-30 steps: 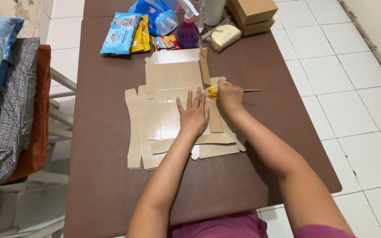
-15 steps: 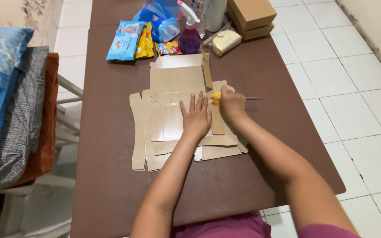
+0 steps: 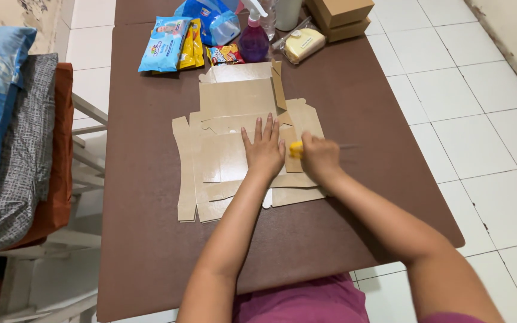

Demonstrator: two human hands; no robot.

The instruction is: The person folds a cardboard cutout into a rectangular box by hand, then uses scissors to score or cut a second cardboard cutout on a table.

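far left: folded bedding (image 3: 1, 125) in blue and grey lies over an orange chair seat (image 3: 55, 149), just beside the left edge of the brown table (image 3: 145, 239).

on the table, far end, left to right: blue wipes packet (image 3: 163, 36), yellow packet (image 3: 192, 51), small red snack packet (image 3: 225, 55), blue plastic bag (image 3: 210, 15), purple spray bottle (image 3: 254, 37), clear bag with a pale yellow block (image 3: 303, 45), two stacked brown boxes (image 3: 339, 17).

table centre: flattened cardboard box blank (image 3: 228, 161) — several unfolded sheets stacked, flaps spread out, lying flat.

left hand (image 3: 263, 151): palm down, fingers spread, pressing flat on the cardboard blank; it grips nothing.

right hand (image 3: 321, 158): just right of the left hand, nearly touching it, resting on the cardboard — closed around a yellow-handled tool (image 3: 295, 149). only the yellow end shows at the thumb side; the hand is motion-blurred, and a faint thin streak to its right may be the tool's tip, cannot tell.

near edge: magenta clothing (image 3: 300, 302). right: white tiled floor (image 3: 480, 131).
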